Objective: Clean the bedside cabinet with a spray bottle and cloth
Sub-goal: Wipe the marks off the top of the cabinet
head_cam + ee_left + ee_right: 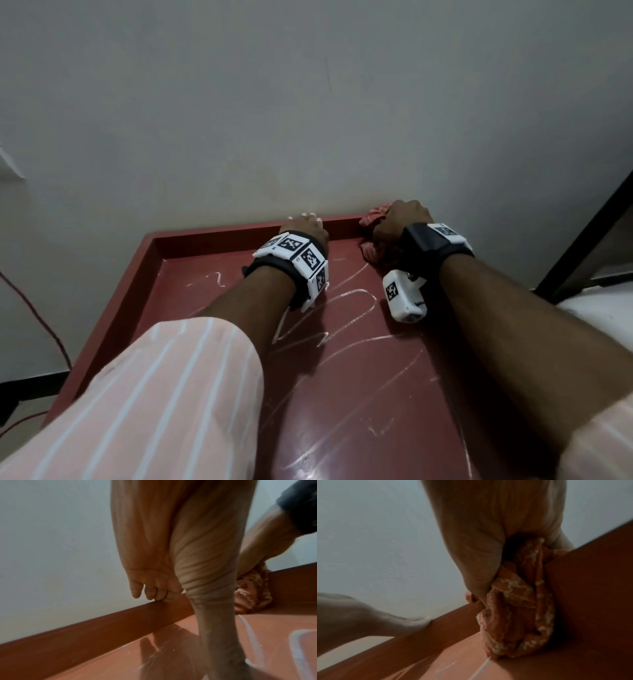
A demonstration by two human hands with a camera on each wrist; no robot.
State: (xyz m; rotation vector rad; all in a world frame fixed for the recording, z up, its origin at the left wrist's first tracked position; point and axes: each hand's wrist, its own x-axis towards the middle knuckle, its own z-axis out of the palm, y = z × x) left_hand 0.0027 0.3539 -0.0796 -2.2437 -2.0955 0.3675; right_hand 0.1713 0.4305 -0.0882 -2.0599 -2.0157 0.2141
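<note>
The bedside cabinet's red-brown top (342,394) has a raised rim (205,236) and stands against a grey wall. White streaks (346,298) cross its surface. My left hand (305,228) is at the back rim (85,628), its bent fingers (150,588) hooked onto the top of it. In the back right corner my right hand (400,219) grips a bunched red-and-white patterned cloth (371,217) and presses it against the rim and surface. The cloth (518,608) bulges out below the palm. No spray bottle is in view.
The wall (308,120) runs directly behind the cabinet. A red cable (44,325) hangs down at the left, over a dark floor. At the right stand a dark frame (589,240) and a white surface (599,308), close to my right forearm.
</note>
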